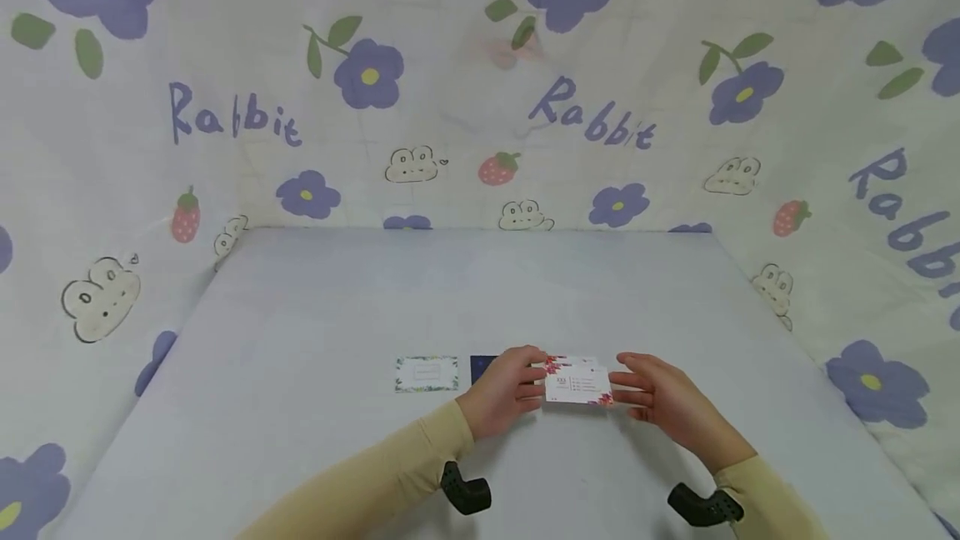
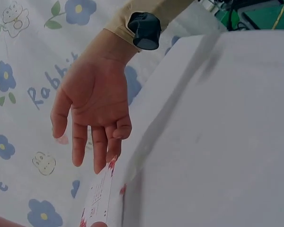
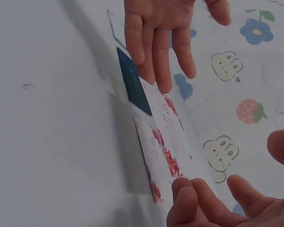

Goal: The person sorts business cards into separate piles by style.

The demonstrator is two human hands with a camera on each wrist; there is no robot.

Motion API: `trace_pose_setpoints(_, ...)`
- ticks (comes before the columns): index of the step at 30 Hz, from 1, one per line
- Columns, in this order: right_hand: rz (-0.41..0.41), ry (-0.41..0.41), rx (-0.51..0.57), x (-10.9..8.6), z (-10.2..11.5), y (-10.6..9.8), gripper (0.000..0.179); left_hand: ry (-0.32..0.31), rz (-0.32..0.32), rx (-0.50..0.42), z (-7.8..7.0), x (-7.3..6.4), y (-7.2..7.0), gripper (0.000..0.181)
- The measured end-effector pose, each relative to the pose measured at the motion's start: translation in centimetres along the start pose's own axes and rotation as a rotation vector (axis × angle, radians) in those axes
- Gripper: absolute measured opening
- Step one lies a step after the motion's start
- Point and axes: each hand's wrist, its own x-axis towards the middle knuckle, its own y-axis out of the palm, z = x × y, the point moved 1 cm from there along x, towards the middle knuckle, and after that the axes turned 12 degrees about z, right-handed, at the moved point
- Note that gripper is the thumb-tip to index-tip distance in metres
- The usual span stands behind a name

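Two white business cards with red flowers overlap between the hands; the front card (image 1: 577, 387) covers much of the back card (image 1: 581, 360) in the head view. At their left end, my left hand (image 1: 504, 390) has its fingers extended, fingertips close to the card edge. My right hand (image 1: 671, 407) faces it from the right, fingers slightly bent and fingertips by the opposite end. Whether the fingertips press on the cards cannot be told. A dark blue card (image 1: 482, 367) lies partly hidden behind the left hand; it shows more fully in the right wrist view (image 3: 133, 80).
Left of the dark card lies a white card with a green leafy border (image 1: 426, 374). The white table (image 1: 337, 298) meets a flower-printed cloth wall (image 1: 450, 123) at the back and sides. Each wrist carries a black camera (image 1: 467, 490).
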Motion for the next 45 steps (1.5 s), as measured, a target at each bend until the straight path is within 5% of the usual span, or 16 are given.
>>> trace_pose_setpoints(9, -0.037, 0.022, -0.032, 2.7, 1.4, -1.1, 0.072, 0.004, -0.076, 0.051, -1.6, 3.2, -0.1, 0.066)
trace_pose_setpoints(17, -0.112, 0.089, -0.030, 4.3, 1.7, -1.5, 0.074, -0.014, -0.112, 0.048, -1.7, 4.6, -0.2, 0.063)
trace_pose_setpoints(45, -0.137, 0.116, -0.176, 5.0, 1.1, -0.5, 0.059, -0.099, -0.129, 0.072, -0.9, 4.1, -0.6, 0.061)
